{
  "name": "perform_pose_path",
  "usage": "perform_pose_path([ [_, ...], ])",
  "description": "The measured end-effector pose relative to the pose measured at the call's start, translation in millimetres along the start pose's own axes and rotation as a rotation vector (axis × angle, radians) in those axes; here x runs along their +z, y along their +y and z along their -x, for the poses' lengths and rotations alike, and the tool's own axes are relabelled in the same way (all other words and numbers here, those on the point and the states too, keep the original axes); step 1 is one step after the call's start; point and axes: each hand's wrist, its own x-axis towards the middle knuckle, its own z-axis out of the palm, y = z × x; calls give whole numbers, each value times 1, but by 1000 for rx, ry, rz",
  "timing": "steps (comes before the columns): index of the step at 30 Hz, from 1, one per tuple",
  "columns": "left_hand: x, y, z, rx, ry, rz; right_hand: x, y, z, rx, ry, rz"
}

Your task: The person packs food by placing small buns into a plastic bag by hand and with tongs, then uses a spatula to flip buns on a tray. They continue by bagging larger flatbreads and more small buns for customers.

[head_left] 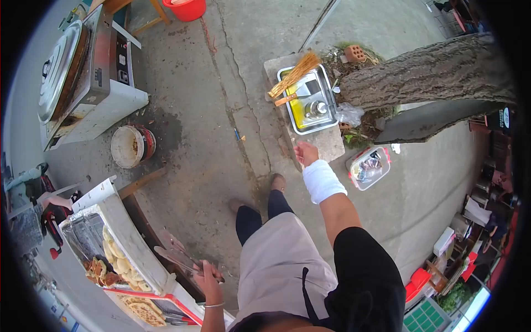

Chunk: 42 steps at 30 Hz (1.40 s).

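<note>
My left hand (208, 283), low on the left, is closed around tongs (172, 253) with broad, see-through ends. Beside it, a white-framed display case (160, 260) holds pale flat breads (119, 257), browned pieces (102, 272) and a round flatbread (142, 310). My right hand (306, 153) is held out in front with its fingers curled in and nothing visible in them. Just beyond it, a metal tray (301, 131) rests on a stone block. In the tray are yellow oil, a straw brush (298, 72), a wooden-handled scraper (298, 93) and a metal jar (316, 109).
A tree trunk (426, 72) rises beside the tray. A plastic tub of small items (369, 167) stands on the ground to the right. At left are a lidded griddle (61, 72) and a white bucket (128, 146). A red basin (187, 10) is farther off.
</note>
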Motion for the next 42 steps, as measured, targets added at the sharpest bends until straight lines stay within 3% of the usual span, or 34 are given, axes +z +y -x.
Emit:
perform_pose_path([
  [2, 11, -28, -9, -23, 63, -16, 37, -24, -72, -122, 88, -30],
  [5, 21, -61, -25, -82, 140, -31, 78, -53, -164, -84, 290, -134],
  [7, 31, -70, -32, -122, 210, -20, 97, -69, -189, -107, 366, 1],
  [10, 40, -81, -39, -159, 274, -4, 105, -78, -221, -100, 298, 60],
  [11, 40, -83, -41, -165, 283, -12, 98, -76, -250, -97, 291, 215],
  [12, 39, -84, -39, -173, 302, -13, 102, -76, -249, -179, 360, 173],
  [15, 41, -73, -34, -218, 228, -13, 92, -83, -255, -145, 372, 159],
  [24, 24, -10, 27, -87, 165, 82, 71, -115, -59, -417, 97, 129],
  [27, 3, 17, 65, 49, 279, 193, 58, -121, 25, -467, -152, 296],
  [30, -27, 31, 93, 162, 425, 250, 90, -130, 126, -547, -326, 390],
  [33, -58, 31, 97, 210, 551, 363, 153, -147, 187, -551, -304, 658],
  [34, -69, 32, 93, 217, 574, 390, 186, -150, 216, -495, -366, 637],
  [37, -98, 30, 74, 221, 621, 462, 274, -157, 272, -685, -718, 866],
  [39, -122, 29, 56, 231, 642, 500, 342, -166, 286, -920, -892, 1179],
  [41, -139, 32, 50, 213, 692, 557, 415, -148, 325, -1457, -1104, 1280],
  [42, -149, 36, 43, 212, 721, 586, 451, -139, 353, -1340, -1201, 1329],
])
